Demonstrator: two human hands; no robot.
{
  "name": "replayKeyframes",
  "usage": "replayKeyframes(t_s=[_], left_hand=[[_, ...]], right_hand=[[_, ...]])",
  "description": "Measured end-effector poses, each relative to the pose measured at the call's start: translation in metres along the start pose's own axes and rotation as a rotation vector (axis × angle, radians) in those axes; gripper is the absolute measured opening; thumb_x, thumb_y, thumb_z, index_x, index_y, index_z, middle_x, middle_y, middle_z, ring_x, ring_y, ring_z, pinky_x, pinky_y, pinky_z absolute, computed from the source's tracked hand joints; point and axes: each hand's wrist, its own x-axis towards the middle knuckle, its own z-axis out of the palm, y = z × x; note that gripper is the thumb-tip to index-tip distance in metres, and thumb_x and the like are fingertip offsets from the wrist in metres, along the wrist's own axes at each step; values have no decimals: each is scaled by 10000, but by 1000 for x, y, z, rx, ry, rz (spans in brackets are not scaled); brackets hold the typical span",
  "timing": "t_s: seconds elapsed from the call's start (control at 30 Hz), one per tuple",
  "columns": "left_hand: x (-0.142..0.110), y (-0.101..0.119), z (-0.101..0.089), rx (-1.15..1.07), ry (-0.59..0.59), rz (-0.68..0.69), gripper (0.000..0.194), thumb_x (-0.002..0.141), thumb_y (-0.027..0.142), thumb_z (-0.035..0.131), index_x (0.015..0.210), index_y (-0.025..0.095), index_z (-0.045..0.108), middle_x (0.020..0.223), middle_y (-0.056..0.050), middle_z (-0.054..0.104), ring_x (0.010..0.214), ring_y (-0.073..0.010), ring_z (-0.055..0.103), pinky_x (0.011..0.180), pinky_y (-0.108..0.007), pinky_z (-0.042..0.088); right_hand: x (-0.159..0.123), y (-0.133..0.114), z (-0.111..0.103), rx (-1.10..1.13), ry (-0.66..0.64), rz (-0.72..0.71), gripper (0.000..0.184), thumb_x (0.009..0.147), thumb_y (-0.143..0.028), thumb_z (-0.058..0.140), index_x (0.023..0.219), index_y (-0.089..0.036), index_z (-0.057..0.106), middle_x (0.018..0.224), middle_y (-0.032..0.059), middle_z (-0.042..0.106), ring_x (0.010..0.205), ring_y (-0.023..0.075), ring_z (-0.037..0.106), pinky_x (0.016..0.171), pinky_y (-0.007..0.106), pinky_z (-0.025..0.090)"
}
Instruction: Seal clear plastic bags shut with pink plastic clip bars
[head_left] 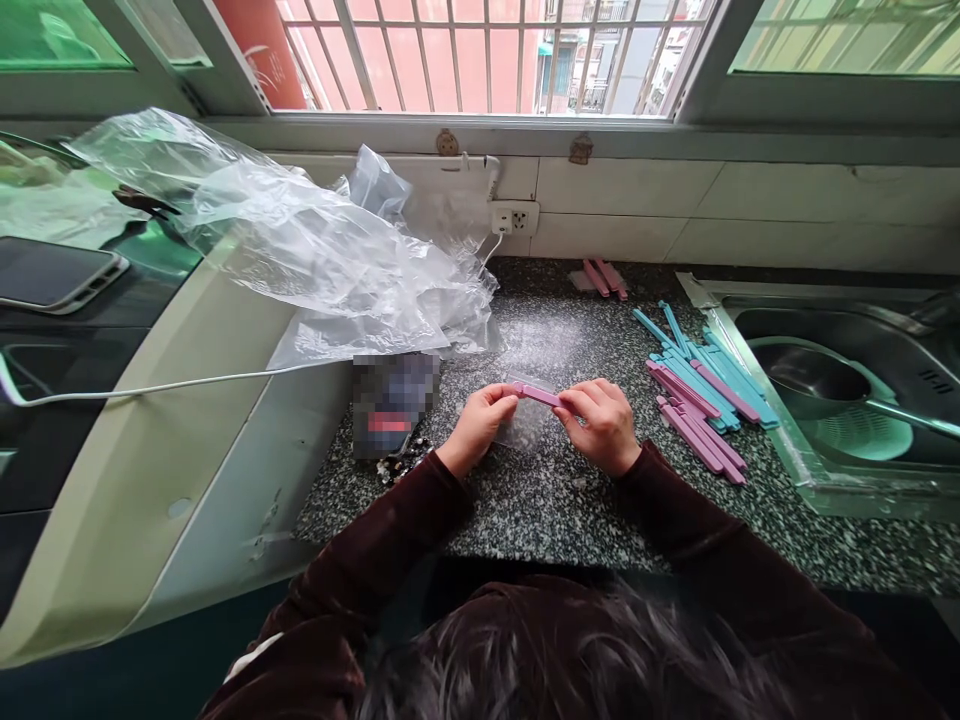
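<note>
My left hand pinches the left end of a pink bag clip between thumb and fingers. The right end of that clip sits in the closed fingers of my right hand. Below and behind the clip shows a small clear plastic bag; whether a hand also grips it, I cannot tell. To the right of my right hand lie several loose pink bag clips beside a heap of blue bag clips. Farther back, more pink bag clips rest on clear plastic near the wall.
Large clear plastic bags spread over the left back of the speckled counter. A blurred-out phone-shaped object lies left of my hands. A white cable crosses the left side. On the right, a steel sink holds a pan.
</note>
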Motion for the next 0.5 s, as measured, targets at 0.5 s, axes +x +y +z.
replayKeyframes(t_s=[0.5], left_hand=[[2, -5, -2, 96, -22, 62, 469, 637, 590, 631, 561, 149, 491, 498, 50, 387, 475, -62, 293, 482, -234, 210]], right_hand=[[-1, 1, 0, 7, -22, -53, 102, 823, -248, 578, 815, -179, 652, 736, 36, 624, 716, 157, 473, 660, 289, 358]])
